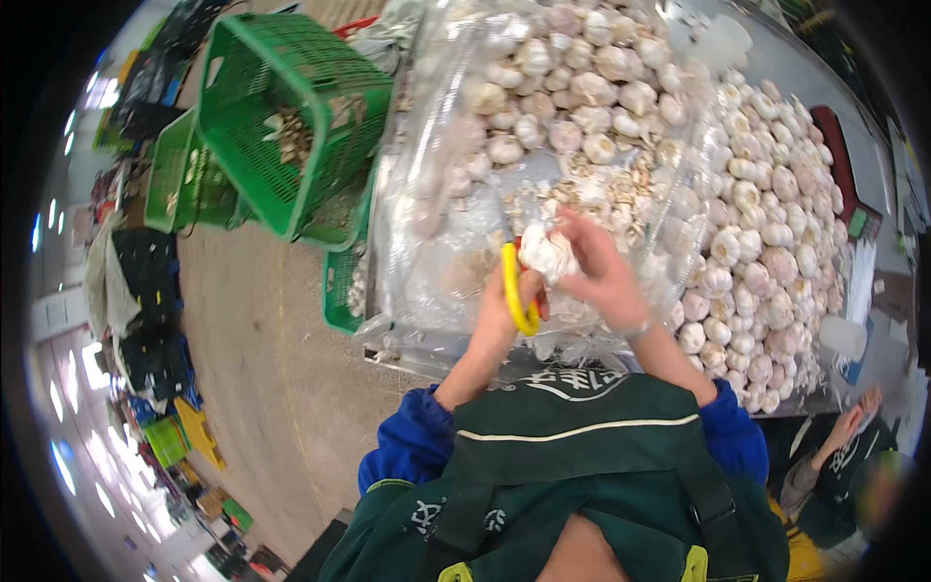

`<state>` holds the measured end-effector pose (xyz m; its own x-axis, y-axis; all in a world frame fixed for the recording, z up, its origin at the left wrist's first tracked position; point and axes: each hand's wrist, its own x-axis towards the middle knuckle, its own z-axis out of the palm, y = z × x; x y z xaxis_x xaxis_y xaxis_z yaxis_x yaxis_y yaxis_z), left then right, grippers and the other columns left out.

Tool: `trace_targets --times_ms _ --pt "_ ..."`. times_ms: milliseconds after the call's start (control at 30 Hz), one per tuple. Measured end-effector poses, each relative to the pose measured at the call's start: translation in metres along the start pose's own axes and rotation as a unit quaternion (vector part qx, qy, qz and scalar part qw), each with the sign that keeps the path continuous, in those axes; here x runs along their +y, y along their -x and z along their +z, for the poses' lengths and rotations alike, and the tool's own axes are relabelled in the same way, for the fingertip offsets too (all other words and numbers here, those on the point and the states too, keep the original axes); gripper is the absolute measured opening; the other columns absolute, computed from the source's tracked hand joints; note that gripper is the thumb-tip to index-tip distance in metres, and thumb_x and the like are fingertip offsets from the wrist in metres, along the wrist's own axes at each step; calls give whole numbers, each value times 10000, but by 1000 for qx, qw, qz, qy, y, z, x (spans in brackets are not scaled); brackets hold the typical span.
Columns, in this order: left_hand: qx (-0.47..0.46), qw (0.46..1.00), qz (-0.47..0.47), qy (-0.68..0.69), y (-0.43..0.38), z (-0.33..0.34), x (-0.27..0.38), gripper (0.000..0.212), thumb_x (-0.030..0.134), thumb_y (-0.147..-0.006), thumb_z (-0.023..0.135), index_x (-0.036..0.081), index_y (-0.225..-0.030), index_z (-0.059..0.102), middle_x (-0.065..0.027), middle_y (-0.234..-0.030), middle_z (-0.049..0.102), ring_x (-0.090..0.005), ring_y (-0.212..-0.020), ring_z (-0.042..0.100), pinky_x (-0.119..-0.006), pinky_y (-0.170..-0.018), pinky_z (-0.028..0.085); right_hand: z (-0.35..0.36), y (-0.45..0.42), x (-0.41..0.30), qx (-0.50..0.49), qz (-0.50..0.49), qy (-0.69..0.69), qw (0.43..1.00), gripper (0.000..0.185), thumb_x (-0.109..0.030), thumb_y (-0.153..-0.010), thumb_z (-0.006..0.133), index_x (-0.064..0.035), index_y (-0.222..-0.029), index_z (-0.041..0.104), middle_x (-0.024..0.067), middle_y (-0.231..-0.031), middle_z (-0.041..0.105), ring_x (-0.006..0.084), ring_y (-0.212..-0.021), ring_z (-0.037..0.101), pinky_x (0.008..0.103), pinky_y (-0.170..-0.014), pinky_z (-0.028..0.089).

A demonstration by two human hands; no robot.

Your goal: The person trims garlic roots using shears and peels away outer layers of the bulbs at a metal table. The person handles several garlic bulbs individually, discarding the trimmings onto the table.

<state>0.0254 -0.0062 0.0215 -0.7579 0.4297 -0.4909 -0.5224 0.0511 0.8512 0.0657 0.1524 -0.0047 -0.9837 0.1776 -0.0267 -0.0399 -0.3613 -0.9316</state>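
My left hand [499, 302] grips scissors [511, 291] with yellow and red handles. Their blades point away from me over the table. A white garlic bulb [545, 253] is between my hands, with the fingers of my right hand [604, 273] around its right side. My right hand is slightly blurred. Beneath and beyond the hands, clear plastic sheeting [436, 182] covers the work table. Loose garlic skins and stem trimmings [611, 190] lie on it, just past the bulb. Farther off is a heap of whole garlic bulbs [582, 87].
Another large pile of garlic bulbs [764, 240] fills the table's right side, near a dark red scale-like device [844, 167]. Green plastic crates [291, 124] stand left of the table, one tilted with scraps inside. A co-worker's hands [854, 418] show at the lower right. Concrete floor [247, 327] lies left.
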Motion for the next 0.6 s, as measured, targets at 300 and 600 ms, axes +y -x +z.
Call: trace_targets --times_ms 300,600 --pt "12 979 112 167 100 -123 -92 479 109 -847 490 49 -1321 450 -87 -1203 567 -190 -1065 602 -322 -871 528 106 42 -12 -313 -167 299 886 663 -225 -819 679 -49 -1400 412 153 -1431 437 355 -1312 410 448 -1091 311" --pt "357 888 271 109 158 -249 -80 421 472 -982 463 82 -1137 497 -141 -1023 646 -191 -748 627 -292 -610 526 82 -18 34 -181 38 308 933 428 -207 -862 603 -77 -1267 557 118 -1285 571 288 -1195 530 381 -1008 417"
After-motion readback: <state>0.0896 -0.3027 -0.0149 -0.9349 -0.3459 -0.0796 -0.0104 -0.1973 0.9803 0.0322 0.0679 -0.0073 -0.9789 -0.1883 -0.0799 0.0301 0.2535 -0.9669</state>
